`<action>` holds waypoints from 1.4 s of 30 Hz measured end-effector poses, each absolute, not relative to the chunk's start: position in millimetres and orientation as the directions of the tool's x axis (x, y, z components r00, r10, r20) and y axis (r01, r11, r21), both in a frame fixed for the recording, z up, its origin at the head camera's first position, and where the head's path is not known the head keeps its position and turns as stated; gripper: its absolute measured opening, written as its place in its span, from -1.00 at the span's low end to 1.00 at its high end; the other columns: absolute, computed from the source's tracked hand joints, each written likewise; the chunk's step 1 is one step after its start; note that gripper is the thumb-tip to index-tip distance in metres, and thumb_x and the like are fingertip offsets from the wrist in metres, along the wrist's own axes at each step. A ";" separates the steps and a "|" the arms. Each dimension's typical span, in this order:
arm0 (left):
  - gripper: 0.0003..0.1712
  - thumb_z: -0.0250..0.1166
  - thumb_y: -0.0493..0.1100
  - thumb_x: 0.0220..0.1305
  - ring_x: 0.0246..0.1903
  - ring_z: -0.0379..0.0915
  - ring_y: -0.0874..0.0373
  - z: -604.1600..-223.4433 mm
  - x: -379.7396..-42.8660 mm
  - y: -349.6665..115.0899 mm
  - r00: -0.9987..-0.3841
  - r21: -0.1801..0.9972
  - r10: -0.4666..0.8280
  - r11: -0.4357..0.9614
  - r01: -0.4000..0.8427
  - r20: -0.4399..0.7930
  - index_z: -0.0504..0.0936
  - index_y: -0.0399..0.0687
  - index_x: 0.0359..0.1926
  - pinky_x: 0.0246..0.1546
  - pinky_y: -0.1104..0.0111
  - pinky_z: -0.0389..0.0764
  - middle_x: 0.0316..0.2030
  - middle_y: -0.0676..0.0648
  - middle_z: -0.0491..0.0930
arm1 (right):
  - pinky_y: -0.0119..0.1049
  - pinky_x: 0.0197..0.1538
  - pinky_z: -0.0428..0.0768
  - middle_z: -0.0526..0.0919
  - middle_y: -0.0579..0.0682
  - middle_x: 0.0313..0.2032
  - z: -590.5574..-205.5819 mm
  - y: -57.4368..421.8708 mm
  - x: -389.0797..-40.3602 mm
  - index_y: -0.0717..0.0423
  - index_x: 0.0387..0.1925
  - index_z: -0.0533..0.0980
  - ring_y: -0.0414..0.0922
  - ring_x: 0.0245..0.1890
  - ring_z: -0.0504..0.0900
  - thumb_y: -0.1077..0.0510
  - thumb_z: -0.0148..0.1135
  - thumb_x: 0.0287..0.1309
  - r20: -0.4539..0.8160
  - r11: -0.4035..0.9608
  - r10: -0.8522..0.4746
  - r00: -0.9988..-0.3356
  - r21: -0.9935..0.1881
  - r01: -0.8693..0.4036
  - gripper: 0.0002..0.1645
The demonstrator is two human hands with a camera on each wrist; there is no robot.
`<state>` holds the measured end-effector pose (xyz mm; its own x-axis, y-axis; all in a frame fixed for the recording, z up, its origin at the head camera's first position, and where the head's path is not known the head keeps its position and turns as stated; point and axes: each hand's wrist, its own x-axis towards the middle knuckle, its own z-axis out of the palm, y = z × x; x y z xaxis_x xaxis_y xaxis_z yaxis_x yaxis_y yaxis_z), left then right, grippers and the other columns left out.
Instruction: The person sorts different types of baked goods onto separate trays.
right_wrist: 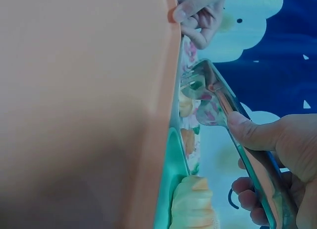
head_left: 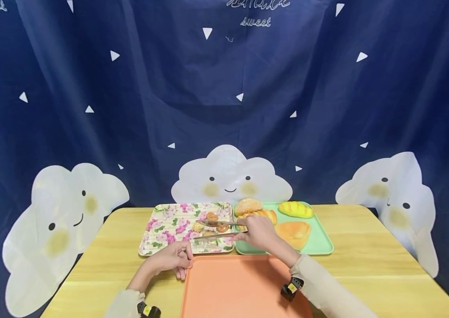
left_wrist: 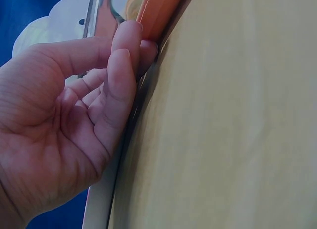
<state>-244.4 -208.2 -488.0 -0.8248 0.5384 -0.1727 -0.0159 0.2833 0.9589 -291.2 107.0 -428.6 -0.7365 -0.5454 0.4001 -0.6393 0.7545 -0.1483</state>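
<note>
My left hand (head_left: 170,258) pinches the far left corner of an orange tray (head_left: 244,287) between thumb and fingers. A pair of metal tongs (right_wrist: 252,164) is gripped in my right hand (head_left: 262,232), which reaches over the far edge of that tray. The tongs point left across a floral tray (head_left: 164,225), their two ends spread apart. One end looks forked and the other spoon-like in the right wrist view. Around them lie several small cookies, among them a brown round cookie (head_left: 212,216) and a pale cookie (head_left: 198,226). No cookie is visibly clamped.
Right of the floral tray, a green tray (head_left: 325,240) bears a sesame bun (head_left: 248,205), a filled roll (head_left: 268,215), a yellow loaf (head_left: 296,210) and an orange-tan bread piece (head_left: 295,234). A wooden table (head_left: 375,265) carries all the trays. Behind it hangs a navy curtain (head_left: 192,110).
</note>
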 end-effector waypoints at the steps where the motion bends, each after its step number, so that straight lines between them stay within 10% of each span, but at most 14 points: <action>1: -0.83 0.28 -0.35 0.27 -0.66 0.63 0.20 -487.1 -244.6 -208.3 -0.827 0.958 0.536 0.286 -0.013 -0.171 0.44 -0.32 -0.23 -0.64 0.45 0.64 -0.60 -0.03 0.64 | -0.46 -0.66 0.08 0.67 -0.12 -0.58 -426.9 107.0 -290.9 -0.03 -0.25 0.74 -0.30 -0.68 0.29 -0.17 0.58 -0.08 0.401 0.753 -0.544 -0.737 -0.155 -0.640 -0.58; 9: -0.81 0.30 -0.36 0.27 -0.66 0.63 0.21 -486.2 -245.0 -208.1 -0.830 0.960 0.534 0.280 -0.005 -0.160 0.43 -0.38 -0.23 -0.64 0.45 0.65 -0.60 -0.04 0.64 | -0.43 -0.62 0.20 0.67 -0.15 -0.57 -410.3 119.4 -284.7 -0.06 0.02 0.73 -0.33 -0.69 0.30 -0.16 0.57 -0.04 0.395 0.762 -0.473 -0.787 -0.264 -0.591 -0.44; 42: -0.79 0.29 -0.36 0.28 -0.65 0.63 0.19 -484.2 -243.7 -208.7 -0.829 0.960 0.533 0.278 -0.019 -0.171 0.42 -0.40 -0.22 -0.63 0.45 0.65 -0.59 -0.07 0.64 | -0.29 -0.58 0.26 0.51 0.07 -0.42 -418.5 279.8 -282.1 0.30 0.04 0.47 -0.13 -0.61 0.37 -0.17 0.29 0.34 0.486 0.855 0.059 -0.872 -0.475 -0.206 -0.40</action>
